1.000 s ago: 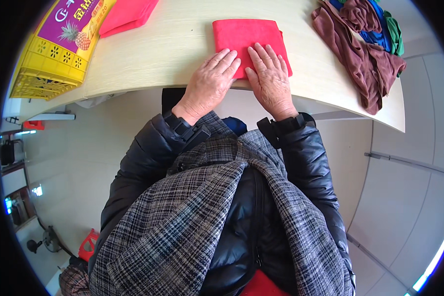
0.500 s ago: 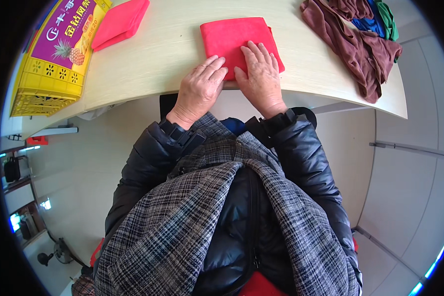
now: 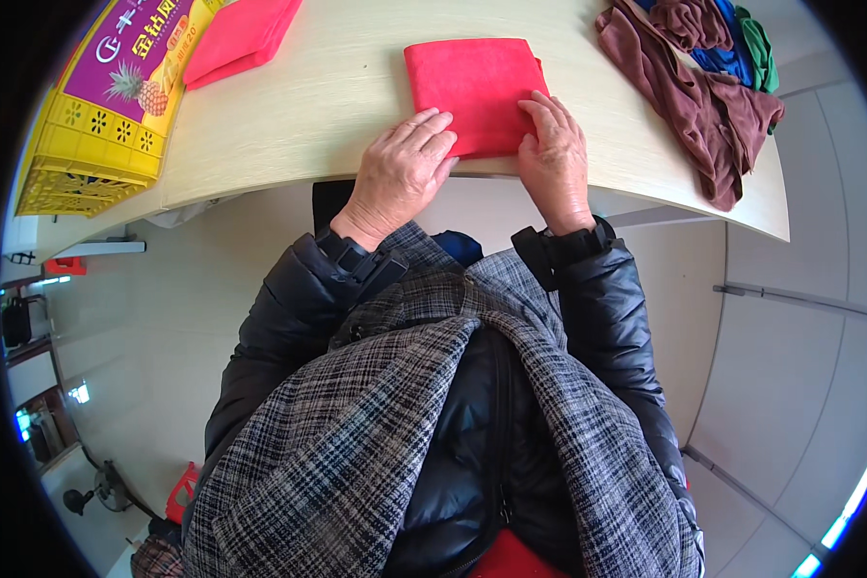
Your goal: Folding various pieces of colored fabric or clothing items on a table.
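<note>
Hands lower now; two red cloths (image 3: 472, 91).

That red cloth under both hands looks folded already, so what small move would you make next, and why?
Probably lift the red cloth and set it on the other folded red cloth at the table's far left. It already lies as a neat square, with the left hand and right hand resting flat on its near edge, while unfolded cloths wait in a heap to the right.

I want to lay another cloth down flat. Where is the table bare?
Bare wood lies between the folded red cloth under both hands and the second red cloth by the yellow crate. Right of it, the heap of cloths crowds the table.
</note>
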### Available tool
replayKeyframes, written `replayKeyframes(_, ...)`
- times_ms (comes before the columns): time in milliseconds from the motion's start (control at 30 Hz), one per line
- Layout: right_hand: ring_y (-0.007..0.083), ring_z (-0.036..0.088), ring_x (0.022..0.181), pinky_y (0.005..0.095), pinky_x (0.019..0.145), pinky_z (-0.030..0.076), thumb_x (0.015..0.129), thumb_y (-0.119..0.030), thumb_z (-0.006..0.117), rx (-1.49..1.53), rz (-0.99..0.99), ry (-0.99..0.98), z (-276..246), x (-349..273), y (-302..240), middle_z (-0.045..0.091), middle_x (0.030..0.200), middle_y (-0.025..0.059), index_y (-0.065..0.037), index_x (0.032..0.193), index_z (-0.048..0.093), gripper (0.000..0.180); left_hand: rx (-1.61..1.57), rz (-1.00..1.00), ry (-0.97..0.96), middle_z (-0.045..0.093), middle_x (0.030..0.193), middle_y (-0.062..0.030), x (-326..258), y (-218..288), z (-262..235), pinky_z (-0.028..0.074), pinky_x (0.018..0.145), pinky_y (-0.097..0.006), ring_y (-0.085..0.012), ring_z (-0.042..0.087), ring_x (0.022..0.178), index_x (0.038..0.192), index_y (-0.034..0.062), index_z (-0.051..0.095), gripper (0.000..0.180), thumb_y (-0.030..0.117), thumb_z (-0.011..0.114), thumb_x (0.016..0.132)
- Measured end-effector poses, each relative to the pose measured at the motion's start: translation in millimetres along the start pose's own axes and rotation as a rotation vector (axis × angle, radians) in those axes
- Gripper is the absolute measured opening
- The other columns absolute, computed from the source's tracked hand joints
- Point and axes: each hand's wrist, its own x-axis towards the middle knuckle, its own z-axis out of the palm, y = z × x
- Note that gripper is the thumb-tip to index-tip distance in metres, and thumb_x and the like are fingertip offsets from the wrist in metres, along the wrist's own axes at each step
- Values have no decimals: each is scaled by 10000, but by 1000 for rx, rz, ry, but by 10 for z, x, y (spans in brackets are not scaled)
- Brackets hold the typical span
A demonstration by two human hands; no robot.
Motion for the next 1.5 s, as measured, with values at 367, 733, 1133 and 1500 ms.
replayKeyframes(367,356,437,1411,458,1179,331,1012,-222,519,-78,-161,-36,292,462,-72,531,1471,164,-55,1441,510,460,69,-85,-39,601,1367,-179,532,-186,234,410,1133,-452,-337,533,1323,1284,23,621,419,320,613,988)
replayKeyframes(733,350,309,1499,465,1217,263,1046,-466,427,-231,-131,-150,397,494,143,377,1605,142,-101,1544,408,618,110,-146,-288,302,1631,-183,355,-274,419,224,1236,-485,-328,224,1535,1538,25,383,723,536,452,1033)
replayKeyframes(1133,388,319,1483,489,1199,293,1035,-461,450,-205,-35,-200,286,395,26,384,1593,160,-74,1529,419,628,171,-156,-357,300,1632,-173,81,-15,48,211,1230,-502,-331,245,1526,1552,24,350,712,502,469,1038)
replayKeyframes(1500,363,299,1497,513,1222,232,1038,-439,443,-180,-120,-173,311,202,-253,395,1592,138,-92,1527,432,600,-1,-123,-294,324,1610,-196,158,-49,189,210,1222,-538,-351,263,1512,1540,-7,349,741,517,464,1030)
